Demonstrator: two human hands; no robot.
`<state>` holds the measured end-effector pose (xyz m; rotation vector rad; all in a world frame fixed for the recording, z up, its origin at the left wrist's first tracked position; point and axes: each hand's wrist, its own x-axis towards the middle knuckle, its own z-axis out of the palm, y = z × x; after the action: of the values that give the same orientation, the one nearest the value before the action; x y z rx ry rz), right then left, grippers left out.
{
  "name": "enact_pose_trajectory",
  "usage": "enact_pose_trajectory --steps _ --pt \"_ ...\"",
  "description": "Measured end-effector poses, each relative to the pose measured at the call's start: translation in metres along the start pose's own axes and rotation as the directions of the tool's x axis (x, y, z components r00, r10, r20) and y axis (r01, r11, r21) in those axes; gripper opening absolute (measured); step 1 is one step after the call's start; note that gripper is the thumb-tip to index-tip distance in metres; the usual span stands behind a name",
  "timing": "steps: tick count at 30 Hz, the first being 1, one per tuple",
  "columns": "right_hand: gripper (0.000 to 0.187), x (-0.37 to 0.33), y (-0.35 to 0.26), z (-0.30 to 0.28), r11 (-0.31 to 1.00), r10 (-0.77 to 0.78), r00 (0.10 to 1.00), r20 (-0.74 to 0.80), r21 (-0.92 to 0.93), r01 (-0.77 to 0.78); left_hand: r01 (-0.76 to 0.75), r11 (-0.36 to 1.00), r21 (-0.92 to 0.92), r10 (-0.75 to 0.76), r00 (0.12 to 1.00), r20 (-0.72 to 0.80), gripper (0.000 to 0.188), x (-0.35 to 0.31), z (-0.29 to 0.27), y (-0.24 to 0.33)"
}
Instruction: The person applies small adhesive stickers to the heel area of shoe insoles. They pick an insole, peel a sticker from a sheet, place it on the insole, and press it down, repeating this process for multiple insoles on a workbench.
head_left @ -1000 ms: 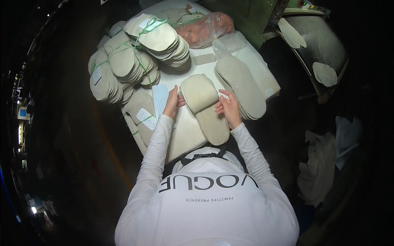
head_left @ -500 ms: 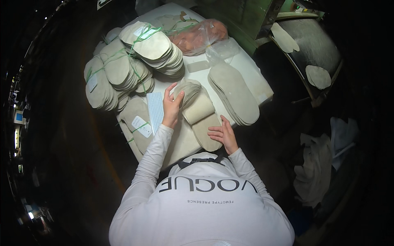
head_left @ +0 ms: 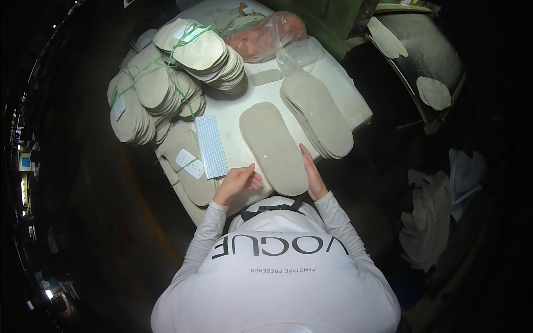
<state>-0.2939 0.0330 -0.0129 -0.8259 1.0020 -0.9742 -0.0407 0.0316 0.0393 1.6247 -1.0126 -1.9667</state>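
Note:
Flat on the table in front of me lies a small stack of grey-beige insole-shaped pieces [head_left: 272,141], its near end between my hands. My right hand [head_left: 313,175] rests along the stack's right edge, fingers straight and together, thumb side hidden. To the left of the stack's near end is my left hand [head_left: 240,183], its fingers loosely bent and the thumb apart; nothing shows in it. A thicker insole stack [head_left: 317,114] lies just to the right. A blue-and-white checked strip [head_left: 210,147] lies on the left, beside a tied bundle with a white label [head_left: 190,164].
Tied insole bundles [head_left: 194,53] with green string pile up at the table's far left. A clear bag of reddish-brown pieces [head_left: 266,36] sits at the back. Right of the white table [head_left: 355,108], loose cut pieces [head_left: 433,93] lie on a dark curved machine surface.
The stack's bent-up upper pieces now lie flat. My left hand has let go of them and come down toward me; my right hand has moved slightly nearer, against the stack's edge.

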Motion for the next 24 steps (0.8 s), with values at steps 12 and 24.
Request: enact_pose_trajectory --steps 12,24 --pt "0.073 -0.021 -0.096 0.023 0.948 -0.174 0.967 0.186 -0.232 0.216 -0.106 0.663 -0.741 0.151 0.988 -0.006 0.051 0.064 0.004 0.033" --pt "0.046 0.014 -0.154 -0.081 0.774 -0.454 0.883 0.12 -0.438 0.457 -0.772 0.539 -0.336 0.741 0.624 -0.246 0.045 0.084 0.014 0.191"
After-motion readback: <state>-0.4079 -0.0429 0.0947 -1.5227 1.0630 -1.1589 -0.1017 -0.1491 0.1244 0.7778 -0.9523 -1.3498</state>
